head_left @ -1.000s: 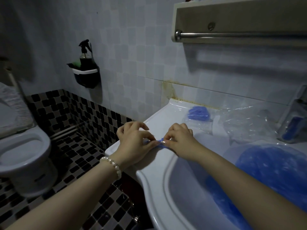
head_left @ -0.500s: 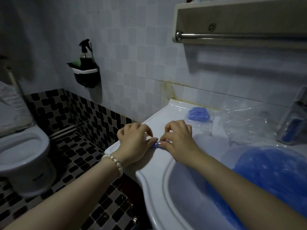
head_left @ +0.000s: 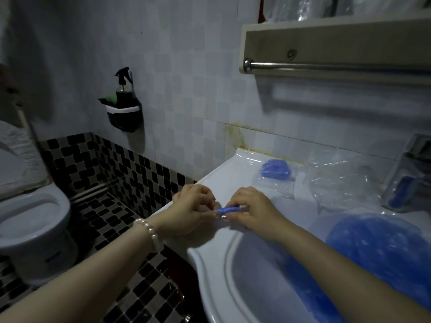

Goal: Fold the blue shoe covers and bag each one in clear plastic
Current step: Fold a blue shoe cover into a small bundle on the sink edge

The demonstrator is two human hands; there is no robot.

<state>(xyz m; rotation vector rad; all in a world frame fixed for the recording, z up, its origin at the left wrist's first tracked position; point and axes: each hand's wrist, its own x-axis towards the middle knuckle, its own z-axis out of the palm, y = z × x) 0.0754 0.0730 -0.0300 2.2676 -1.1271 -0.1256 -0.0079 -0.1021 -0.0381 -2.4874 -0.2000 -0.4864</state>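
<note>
— Where is the shoe cover?

— The blue shoe cover point(head_left: 227, 209), folded into a thin strip, lies on the sink rim point(head_left: 210, 252), caught between the two hands' fingertips.

— And the fingers?

— The left hand point(head_left: 190, 212) pinches its left end with curled fingers; the right hand point(head_left: 253, 209) pinches the right end likewise.

— What's past the fingers?

— A bagged cover point(head_left: 276, 169) lies beyond the right fingers, beside loose clear bags point(head_left: 340, 183); a blue heap point(head_left: 382, 250) fills the basin, nearer than the right hand.
</note>
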